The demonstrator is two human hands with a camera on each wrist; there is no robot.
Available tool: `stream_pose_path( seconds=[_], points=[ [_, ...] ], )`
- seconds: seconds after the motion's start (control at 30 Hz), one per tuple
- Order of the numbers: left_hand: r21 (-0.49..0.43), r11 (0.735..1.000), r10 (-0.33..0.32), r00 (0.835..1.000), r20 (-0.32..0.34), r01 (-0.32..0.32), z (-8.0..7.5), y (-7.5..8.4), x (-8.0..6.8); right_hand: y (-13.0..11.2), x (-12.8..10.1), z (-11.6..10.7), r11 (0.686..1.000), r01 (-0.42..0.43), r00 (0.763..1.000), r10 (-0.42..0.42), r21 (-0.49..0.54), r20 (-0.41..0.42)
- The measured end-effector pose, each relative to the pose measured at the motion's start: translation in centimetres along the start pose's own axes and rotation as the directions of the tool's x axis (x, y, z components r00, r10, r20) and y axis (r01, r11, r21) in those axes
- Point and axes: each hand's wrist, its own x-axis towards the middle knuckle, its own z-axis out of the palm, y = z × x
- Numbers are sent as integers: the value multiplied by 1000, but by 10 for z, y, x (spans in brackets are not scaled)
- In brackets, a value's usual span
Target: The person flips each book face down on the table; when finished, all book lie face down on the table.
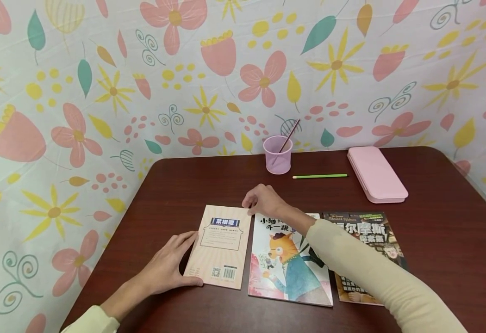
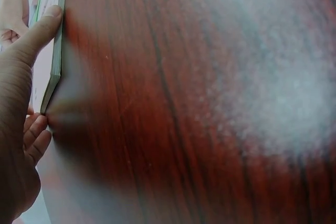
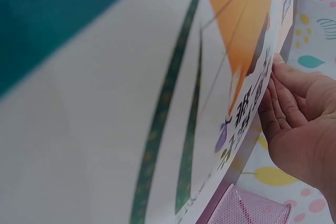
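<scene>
My left hand lies flat and open, its thumb pressing the left edge of the tan book. My right hand has its fingers curled on the top right corner of that book, right by the cat book. The tan book lies flat on the brown table, just left of the cat book, long side running away from me. Behind it stands a pink cup.
</scene>
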Motion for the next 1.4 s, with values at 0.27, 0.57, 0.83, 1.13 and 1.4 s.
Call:
stream_pose_path(
  seconds=[0.27, 0.57, 0.83, 1.13, 1.4],
  points=[
    [30, 1000, 10, 1000, -27, -9, 2, 2, -3, -2, -1, 0, 1000, -13, 1000, 13, 13, 8],
    [12, 1000, 2, 998, -70, -1, 8, 2, -6, -1, 0, 0, 998, -24, 1000, 23, 51, 20],
    [-21, 1000, -17, 998, -65, 16, 10, 1, -8, 1, -2, -1, 996, -33, 999, 31, 82, 29],
    [-70, 997, -27, 999, -22, 26, -2, -2, -3, 4, -10, -11, 993, -4, 999, -2, 119, 51],
    [-113, 987, -105, 991, 88, 115, -22, -3, 10, 10, -27, -30, 992, -7, 992, -9, 129, 124]
  ],
)
